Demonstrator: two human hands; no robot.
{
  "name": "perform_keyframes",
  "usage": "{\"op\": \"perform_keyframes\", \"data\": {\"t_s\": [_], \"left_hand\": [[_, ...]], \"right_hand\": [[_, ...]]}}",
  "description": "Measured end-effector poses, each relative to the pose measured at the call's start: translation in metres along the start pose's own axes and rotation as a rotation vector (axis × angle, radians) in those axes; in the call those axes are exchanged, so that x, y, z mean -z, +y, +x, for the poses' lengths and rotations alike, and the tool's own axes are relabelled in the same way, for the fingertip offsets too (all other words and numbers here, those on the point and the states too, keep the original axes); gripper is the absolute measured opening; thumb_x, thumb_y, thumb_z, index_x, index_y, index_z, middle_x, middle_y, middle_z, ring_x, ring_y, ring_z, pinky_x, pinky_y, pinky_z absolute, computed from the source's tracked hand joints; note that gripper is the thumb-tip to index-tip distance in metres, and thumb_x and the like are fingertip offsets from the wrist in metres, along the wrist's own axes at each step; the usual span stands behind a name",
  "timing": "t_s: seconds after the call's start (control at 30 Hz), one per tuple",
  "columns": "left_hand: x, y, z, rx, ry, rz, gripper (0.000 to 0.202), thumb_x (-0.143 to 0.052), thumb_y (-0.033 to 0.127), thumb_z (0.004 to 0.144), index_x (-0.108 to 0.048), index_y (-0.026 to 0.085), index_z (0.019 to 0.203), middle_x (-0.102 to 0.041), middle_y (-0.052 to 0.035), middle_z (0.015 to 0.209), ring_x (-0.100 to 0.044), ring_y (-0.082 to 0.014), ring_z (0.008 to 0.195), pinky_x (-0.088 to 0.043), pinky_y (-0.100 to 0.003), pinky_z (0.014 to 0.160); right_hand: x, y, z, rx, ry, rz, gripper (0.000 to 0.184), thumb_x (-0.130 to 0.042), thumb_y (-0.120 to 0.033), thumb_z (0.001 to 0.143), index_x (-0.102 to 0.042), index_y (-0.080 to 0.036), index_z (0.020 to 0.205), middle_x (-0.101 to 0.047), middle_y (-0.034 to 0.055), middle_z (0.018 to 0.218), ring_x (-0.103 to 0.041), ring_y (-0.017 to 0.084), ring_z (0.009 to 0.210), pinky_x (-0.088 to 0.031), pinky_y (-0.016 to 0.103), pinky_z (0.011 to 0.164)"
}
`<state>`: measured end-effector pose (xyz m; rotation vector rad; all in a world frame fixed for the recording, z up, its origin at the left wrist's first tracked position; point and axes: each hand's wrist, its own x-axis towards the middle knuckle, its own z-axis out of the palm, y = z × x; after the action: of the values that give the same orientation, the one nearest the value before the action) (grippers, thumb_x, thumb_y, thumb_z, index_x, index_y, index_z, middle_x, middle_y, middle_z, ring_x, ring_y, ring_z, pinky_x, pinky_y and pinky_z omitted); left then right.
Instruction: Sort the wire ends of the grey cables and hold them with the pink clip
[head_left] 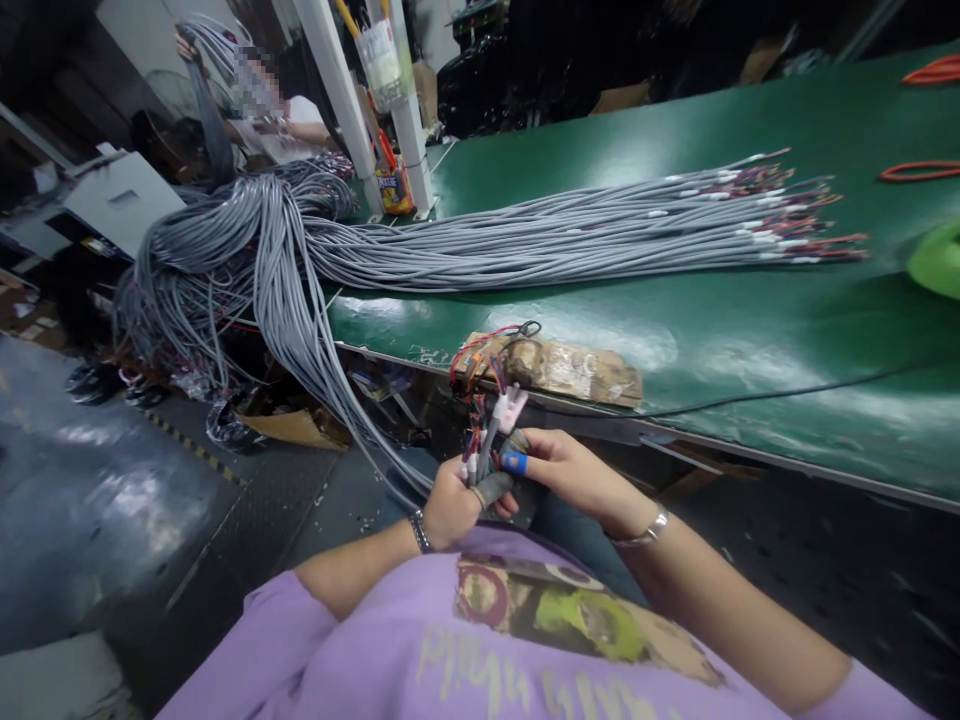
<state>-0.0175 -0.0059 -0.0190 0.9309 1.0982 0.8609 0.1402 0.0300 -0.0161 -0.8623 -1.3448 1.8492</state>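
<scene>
My left hand [457, 503] is closed around a bundle of grey cables [330, 375], whose stripped ends with thin coloured wires stick up past my fingers. My right hand [559, 467], with blue tape on a finger, pinches at one grey cable end [489, 440] that carries a white tag [510, 408]. Dark finger covers show on both hands. Just beyond the wire ends, a small device with red wires [472, 365] sits on a worn wooden board [581, 372] at the table edge. What lies between my right fingertips is partly hidden.
Across the green table [720, 340] lies a long bundle of grey cables [487, 240], drooping off the left side in a large heap [210, 240]. A white post [412, 150] stands behind it. A black cord [735, 402] runs right. Another person [300, 125] handles cables at the far left.
</scene>
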Motion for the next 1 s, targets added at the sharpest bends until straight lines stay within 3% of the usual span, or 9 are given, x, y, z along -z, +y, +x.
{"op": "perform_keyframes", "data": {"t_s": [0.13, 0.33, 0.47, 0.6, 0.77, 1.0], "left_hand": [[0.002, 0.003, 0.001, 0.085, -0.088, 0.020, 0.053, -0.083, 0.061, 0.051, -0.063, 0.013, 0.062, -0.063, -0.0047, 0.049, -0.057, -0.0140, 0.042, -0.049, -0.027, 0.049], [0.002, 0.000, 0.003, 0.019, 0.105, -0.087, 0.055, -0.082, 0.062, 0.050, -0.060, 0.014, 0.060, -0.063, -0.0039, 0.048, -0.055, -0.0124, 0.039, -0.047, -0.025, 0.044], [0.001, -0.002, 0.006, 0.008, 0.141, -0.119, 0.054, -0.081, 0.062, 0.052, -0.060, 0.014, 0.062, -0.063, -0.0042, 0.049, -0.056, -0.0134, 0.041, -0.048, -0.026, 0.047], [0.003, 0.000, 0.006, 0.019, 0.055, -0.063, 0.052, -0.082, 0.061, 0.053, -0.059, 0.014, 0.059, -0.062, -0.0043, 0.049, -0.057, -0.0136, 0.043, -0.049, -0.027, 0.051], [0.008, 0.002, 0.004, 0.052, -0.086, 0.028, 0.052, -0.083, 0.059, 0.051, -0.063, 0.013, 0.062, -0.064, -0.0051, 0.052, -0.060, -0.0163, 0.048, -0.051, -0.030, 0.055], [0.006, -0.004, 0.008, 0.002, 0.100, -0.117, 0.053, -0.081, 0.062, 0.053, -0.057, 0.015, 0.061, -0.063, -0.0041, 0.048, -0.057, -0.0142, 0.040, -0.047, -0.027, 0.048]], "right_hand": [[-0.004, 0.007, 0.000, -0.038, -0.038, 0.008, 0.034, -0.074, -0.050, 0.075, -0.066, -0.017, 0.074, -0.064, -0.0005, 0.053, -0.056, 0.014, 0.046, -0.043, 0.027, 0.050], [0.001, 0.017, -0.003, -0.010, 0.199, 0.019, 0.049, -0.073, -0.064, 0.068, -0.066, -0.017, 0.078, -0.065, 0.0013, 0.067, -0.055, 0.013, 0.060, -0.044, 0.027, 0.060], [-0.009, 0.018, -0.009, 0.008, 0.172, 0.119, 0.047, -0.079, -0.061, 0.063, -0.062, -0.019, 0.078, -0.064, 0.0004, 0.064, -0.055, 0.015, 0.060, -0.046, 0.030, 0.061], [-0.023, 0.016, -0.011, 0.032, 0.211, 0.184, 0.041, -0.075, -0.057, 0.071, -0.054, -0.021, 0.072, -0.058, -0.0036, 0.052, -0.053, 0.013, 0.051, -0.045, 0.029, 0.055], [-0.022, 0.009, -0.004, 0.034, 0.120, 0.013, 0.038, -0.071, -0.055, 0.074, -0.053, -0.022, 0.070, -0.056, -0.0048, 0.047, -0.049, 0.012, 0.042, -0.041, 0.027, 0.047], [-0.018, 0.013, 0.002, 0.045, 0.167, 0.016, 0.040, -0.069, -0.058, 0.075, -0.052, -0.022, 0.071, -0.059, -0.0035, 0.052, -0.056, 0.014, 0.050, -0.045, 0.030, 0.055]]}}
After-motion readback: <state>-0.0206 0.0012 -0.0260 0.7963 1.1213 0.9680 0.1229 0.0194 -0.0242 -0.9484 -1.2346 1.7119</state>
